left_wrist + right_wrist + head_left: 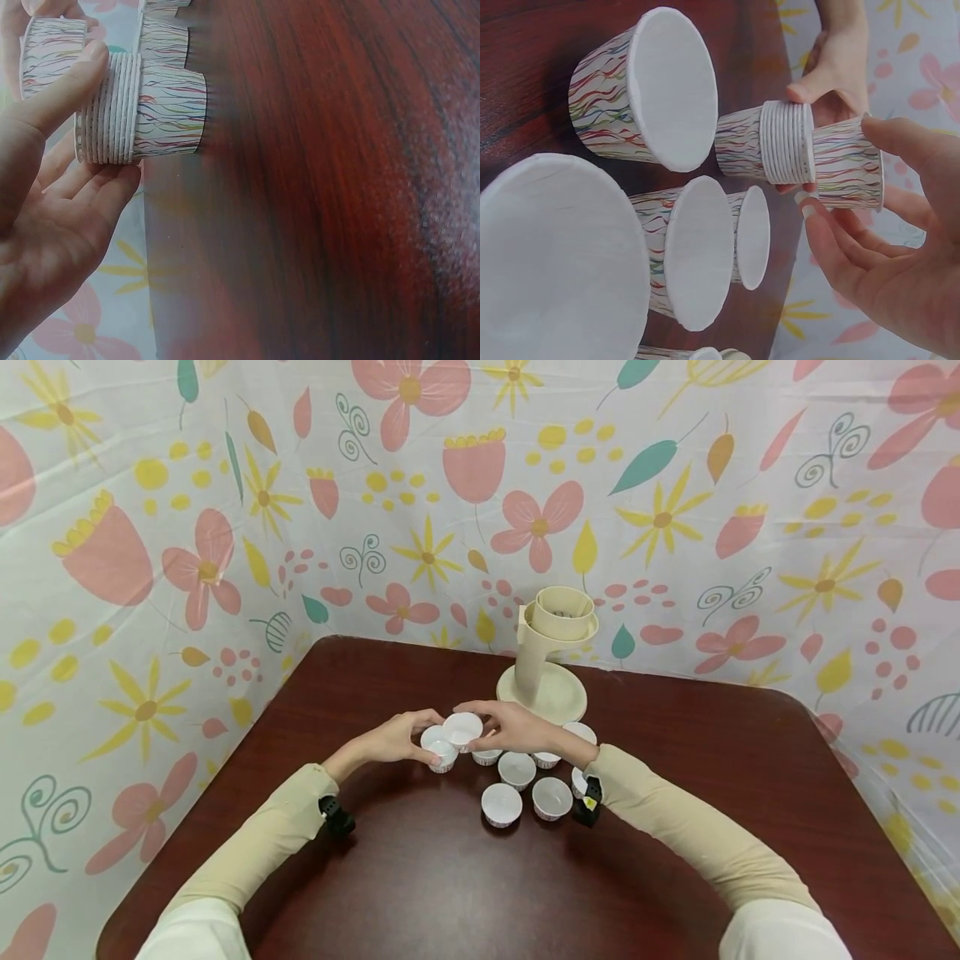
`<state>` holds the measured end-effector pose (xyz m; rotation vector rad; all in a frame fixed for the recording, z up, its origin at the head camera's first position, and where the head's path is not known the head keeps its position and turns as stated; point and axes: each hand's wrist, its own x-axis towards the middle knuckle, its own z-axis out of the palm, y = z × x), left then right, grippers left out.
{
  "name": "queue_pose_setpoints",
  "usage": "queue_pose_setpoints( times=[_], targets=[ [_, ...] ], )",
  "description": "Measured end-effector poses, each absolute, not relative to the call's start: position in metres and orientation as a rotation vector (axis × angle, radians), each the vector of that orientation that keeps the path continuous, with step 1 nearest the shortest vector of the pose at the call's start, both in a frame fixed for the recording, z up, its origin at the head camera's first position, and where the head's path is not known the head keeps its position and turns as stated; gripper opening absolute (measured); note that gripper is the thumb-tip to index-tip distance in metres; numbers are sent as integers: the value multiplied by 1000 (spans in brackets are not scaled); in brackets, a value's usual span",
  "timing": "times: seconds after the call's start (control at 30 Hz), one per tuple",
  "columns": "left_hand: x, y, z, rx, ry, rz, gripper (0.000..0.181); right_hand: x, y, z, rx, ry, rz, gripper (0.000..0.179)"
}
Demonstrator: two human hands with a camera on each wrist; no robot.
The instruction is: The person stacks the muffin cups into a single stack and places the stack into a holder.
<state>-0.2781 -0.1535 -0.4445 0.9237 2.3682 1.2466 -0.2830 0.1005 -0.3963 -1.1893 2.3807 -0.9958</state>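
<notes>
My left hand (397,739) grips a nested stack of white paper cups (112,112), its thumb across the rims and fingers beneath. Wavy coloured lines run round the side of the lowest cup. In my right hand (513,727) a single paper cup (847,165) of the same pattern is held by the rim, thumb on one side and fingers on the other. That cup sits right at the mouth of the stack, overlapping it in the head view. In the right wrist view the left hand (840,71) shows behind the stack.
Several loose paper cups stand upright on the dark wooden table, among them one at the front (501,805) and one beside it (552,799). Behind them is a cream stand (531,664) with a round base and a cylindrical holder. A flowered cloth (480,527) hangs behind the table.
</notes>
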Motion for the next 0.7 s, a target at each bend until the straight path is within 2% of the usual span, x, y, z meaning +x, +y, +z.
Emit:
queue_pose_setpoints(
  times=[0.7],
  targets=[
    [-280,-155,-447,865,2422,1205,54,-285,89,-396,-1249,2355,-896,57]
  ],
)
